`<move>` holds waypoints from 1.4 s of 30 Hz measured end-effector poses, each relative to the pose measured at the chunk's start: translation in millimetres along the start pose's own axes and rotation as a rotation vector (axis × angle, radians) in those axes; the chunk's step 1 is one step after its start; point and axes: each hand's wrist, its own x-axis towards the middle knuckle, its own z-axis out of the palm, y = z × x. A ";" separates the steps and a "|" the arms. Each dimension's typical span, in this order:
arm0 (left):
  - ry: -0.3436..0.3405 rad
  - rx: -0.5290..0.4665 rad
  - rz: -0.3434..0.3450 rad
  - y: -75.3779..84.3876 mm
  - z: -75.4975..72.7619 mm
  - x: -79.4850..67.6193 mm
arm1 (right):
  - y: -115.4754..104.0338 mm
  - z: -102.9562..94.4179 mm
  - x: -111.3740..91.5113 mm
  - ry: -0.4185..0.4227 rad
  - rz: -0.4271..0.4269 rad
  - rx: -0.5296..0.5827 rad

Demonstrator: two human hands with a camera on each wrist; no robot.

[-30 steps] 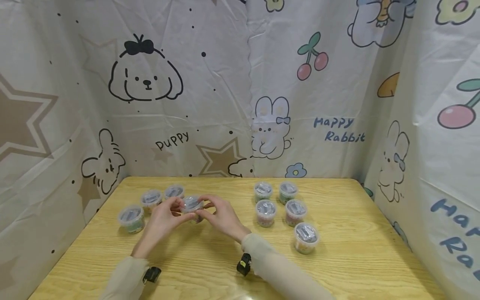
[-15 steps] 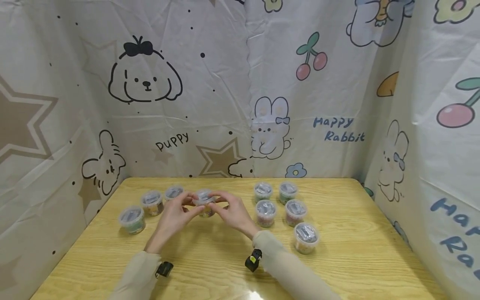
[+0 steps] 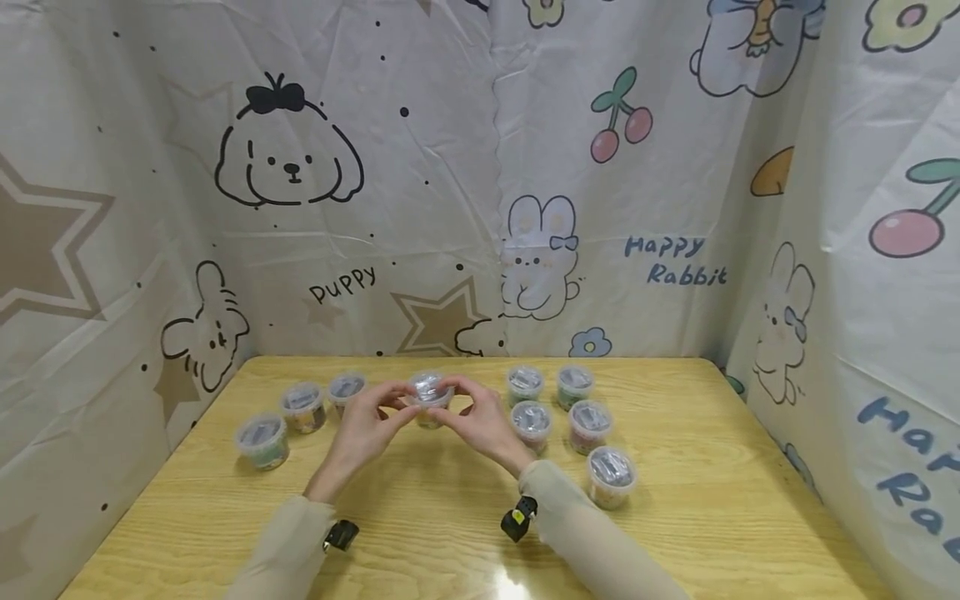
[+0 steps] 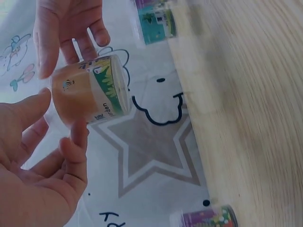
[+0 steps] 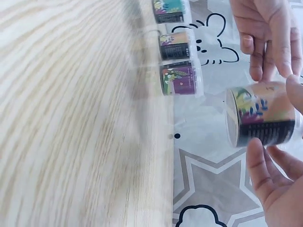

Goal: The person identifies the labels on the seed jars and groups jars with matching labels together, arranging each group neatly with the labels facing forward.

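Both hands, left (image 3: 367, 425) and right (image 3: 480, 421), are pinching a clear round plastic tub with an orange label (image 4: 87, 92), up off the yellowish wooden table (image 3: 427, 508); shiny grey packet (image 3: 427, 384) shows through its lid. Three similar tubs (image 3: 303, 396) sit left, five more tubs (image 3: 590, 417) right.

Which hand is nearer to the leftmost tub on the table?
Left. The left hand is to the right of the leftmost tub, not touching it; the right hand is farther right, beyond the held tub.

The held tub (image 4: 75, 97) is orange-labelled, the wood-grained table (image 3: 427, 517) yellow.
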 end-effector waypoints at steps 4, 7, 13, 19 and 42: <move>0.000 -0.013 -0.027 4.4 4.5 1.8 | 0.6 -2.3 -0.6 0.012 -0.005 -0.012; -0.015 -0.028 -0.039 7.0 6.4 2.3 | 0.8 -5.9 -1.2 0.015 0.012 -0.001; -0.068 -0.079 -0.043 6.5 6.7 2.9 | 0.5 -17.5 -1.4 -0.006 0.019 0.073; -0.148 -0.178 -0.074 3.4 7.7 9.1 | -12.5 -30.1 -4.2 -0.078 0.037 0.165; -0.194 -0.400 -0.088 6.7 16.7 20.3 | 4.4 -40.3 -0.3 -0.090 0.025 0.205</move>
